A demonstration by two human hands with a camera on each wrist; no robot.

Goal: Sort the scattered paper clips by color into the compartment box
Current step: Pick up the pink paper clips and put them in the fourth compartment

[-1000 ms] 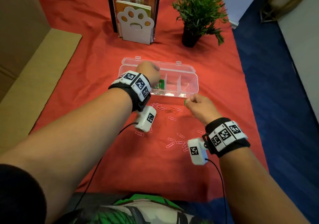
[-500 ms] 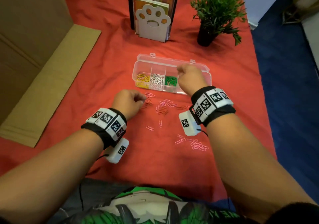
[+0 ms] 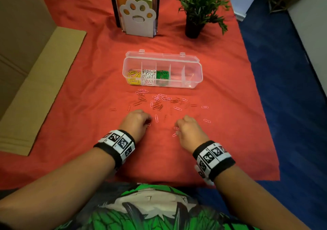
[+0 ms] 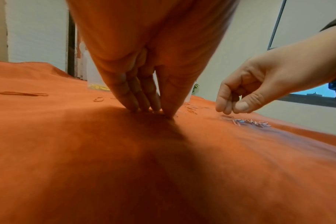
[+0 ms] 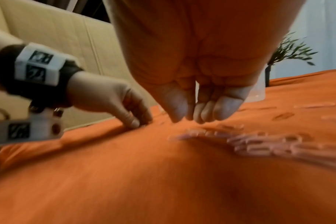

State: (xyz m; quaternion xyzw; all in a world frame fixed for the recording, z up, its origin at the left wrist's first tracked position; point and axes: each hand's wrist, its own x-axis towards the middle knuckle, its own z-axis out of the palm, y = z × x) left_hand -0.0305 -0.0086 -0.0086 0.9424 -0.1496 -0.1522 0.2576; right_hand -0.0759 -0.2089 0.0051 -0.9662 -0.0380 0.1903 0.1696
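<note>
A clear compartment box stands open on the red cloth, holding yellow clips, white clips and green clips in its three left compartments. Pink clips and dark red clips lie scattered in front of it. My left hand has its fingertips bunched down on the cloth, pinching a pink clip. My right hand hovers just above a small pile of pink clips, fingers hanging loose, with nothing seen in them.
A paw-shaped book stand and a potted plant stand behind the box. Cardboard lies along the left. The cloth ends at the right on blue floor.
My right hand has left the box and come back toward me, over the pink clips. My left hand has drawn back from the clips near the box to a single pink clip.
</note>
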